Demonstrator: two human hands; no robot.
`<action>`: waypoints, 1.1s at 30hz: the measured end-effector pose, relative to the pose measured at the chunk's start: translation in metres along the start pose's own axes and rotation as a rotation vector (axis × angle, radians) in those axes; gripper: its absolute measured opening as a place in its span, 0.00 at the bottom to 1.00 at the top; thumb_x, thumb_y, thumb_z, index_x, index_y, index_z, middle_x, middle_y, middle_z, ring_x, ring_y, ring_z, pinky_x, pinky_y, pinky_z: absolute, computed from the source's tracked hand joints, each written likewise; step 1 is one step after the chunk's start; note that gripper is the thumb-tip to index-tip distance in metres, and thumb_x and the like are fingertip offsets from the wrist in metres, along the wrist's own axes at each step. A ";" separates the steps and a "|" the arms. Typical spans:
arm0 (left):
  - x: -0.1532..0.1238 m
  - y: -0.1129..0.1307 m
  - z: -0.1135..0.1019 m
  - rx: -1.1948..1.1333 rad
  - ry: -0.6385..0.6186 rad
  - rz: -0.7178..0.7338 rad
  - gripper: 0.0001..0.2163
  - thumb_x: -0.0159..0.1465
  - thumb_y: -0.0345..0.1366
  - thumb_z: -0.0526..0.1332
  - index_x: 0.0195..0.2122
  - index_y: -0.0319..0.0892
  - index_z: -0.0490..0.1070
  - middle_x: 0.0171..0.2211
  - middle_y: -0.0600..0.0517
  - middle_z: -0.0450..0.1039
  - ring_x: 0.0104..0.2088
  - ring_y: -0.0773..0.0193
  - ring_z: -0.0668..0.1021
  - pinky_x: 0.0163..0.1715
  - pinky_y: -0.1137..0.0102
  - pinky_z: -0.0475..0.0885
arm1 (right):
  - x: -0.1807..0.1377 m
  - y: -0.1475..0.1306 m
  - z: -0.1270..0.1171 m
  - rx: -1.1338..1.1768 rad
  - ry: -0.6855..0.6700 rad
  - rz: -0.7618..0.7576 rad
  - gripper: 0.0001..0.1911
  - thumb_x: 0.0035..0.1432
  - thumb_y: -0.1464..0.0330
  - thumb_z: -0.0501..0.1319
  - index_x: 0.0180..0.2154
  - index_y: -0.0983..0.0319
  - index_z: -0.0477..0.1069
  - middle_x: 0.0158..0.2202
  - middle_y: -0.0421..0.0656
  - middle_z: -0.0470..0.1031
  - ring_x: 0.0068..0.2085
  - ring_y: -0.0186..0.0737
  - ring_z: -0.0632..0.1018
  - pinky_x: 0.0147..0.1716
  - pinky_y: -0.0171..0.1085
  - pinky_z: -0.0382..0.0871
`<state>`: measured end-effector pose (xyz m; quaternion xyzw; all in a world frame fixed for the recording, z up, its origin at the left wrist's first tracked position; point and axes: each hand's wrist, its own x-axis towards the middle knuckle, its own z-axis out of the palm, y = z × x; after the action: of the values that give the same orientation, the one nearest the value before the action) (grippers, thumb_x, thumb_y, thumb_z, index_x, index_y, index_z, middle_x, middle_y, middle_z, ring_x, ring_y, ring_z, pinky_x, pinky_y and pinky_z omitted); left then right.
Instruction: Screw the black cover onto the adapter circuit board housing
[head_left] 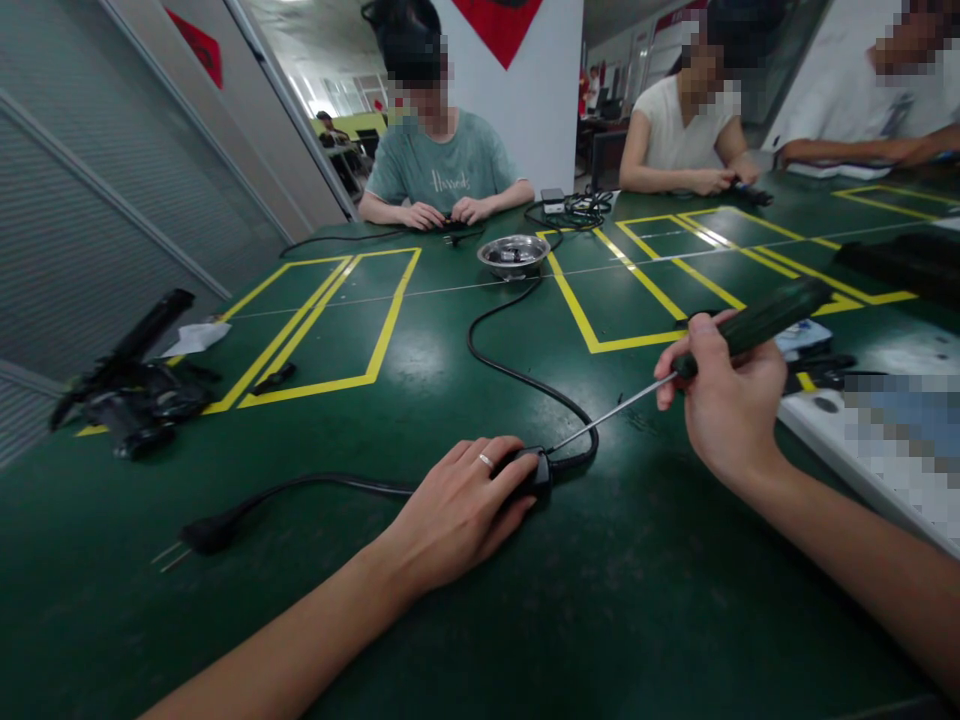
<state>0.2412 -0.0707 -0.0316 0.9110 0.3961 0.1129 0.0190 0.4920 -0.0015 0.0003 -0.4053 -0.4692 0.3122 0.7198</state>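
My left hand (469, 510), a ring on one finger, is closed over a black power adapter (541, 474) lying on the green table (600, 610). Most of the adapter's body is hidden under my fingers. From its left side a black cord runs to a two-pin plug (210, 534); another black cable (517, 370) leaves its right end and curves away toward the back. My right hand (727, 400) grips a screwdriver (780, 318) by its dark green handle. Its thin metal shaft slants down to the left, with the tip at the adapter's right end.
A steel bowl (514, 258) with small parts stands mid-table. Black equipment (139, 390) lies at the left, and a white board (840, 430) at the right. Yellow tape (386, 335) marks the tabletop. Several people sit opposite, one handling a small dark object. Coiled cables (585, 210) lie behind the bowl.
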 end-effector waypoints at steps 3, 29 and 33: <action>0.000 0.000 0.000 0.001 0.001 0.002 0.15 0.69 0.37 0.54 0.56 0.42 0.63 0.54 0.43 0.66 0.48 0.55 0.73 0.47 0.56 0.72 | 0.001 0.002 -0.001 0.006 0.024 -0.009 0.12 0.58 0.57 0.63 0.33 0.55 0.64 0.18 0.34 0.68 0.15 0.34 0.69 0.10 0.34 0.62; 0.001 0.000 0.000 0.009 0.023 0.010 0.15 0.69 0.37 0.54 0.56 0.41 0.64 0.53 0.42 0.67 0.46 0.55 0.74 0.44 0.56 0.73 | 0.010 0.001 -0.009 0.225 -0.097 0.103 0.09 0.60 0.59 0.59 0.39 0.55 0.72 0.36 0.41 0.80 0.36 0.42 0.80 0.38 0.44 0.74; 0.000 -0.001 0.001 -0.011 0.025 0.016 0.15 0.69 0.37 0.54 0.56 0.41 0.63 0.53 0.42 0.67 0.46 0.55 0.73 0.44 0.57 0.73 | 0.011 0.005 -0.007 0.102 -0.029 0.037 0.09 0.59 0.61 0.62 0.31 0.59 0.73 0.31 0.41 0.77 0.31 0.38 0.77 0.35 0.41 0.72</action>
<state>0.2406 -0.0696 -0.0330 0.9126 0.3883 0.1266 0.0179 0.5023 0.0084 -0.0010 -0.3722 -0.4553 0.3547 0.7268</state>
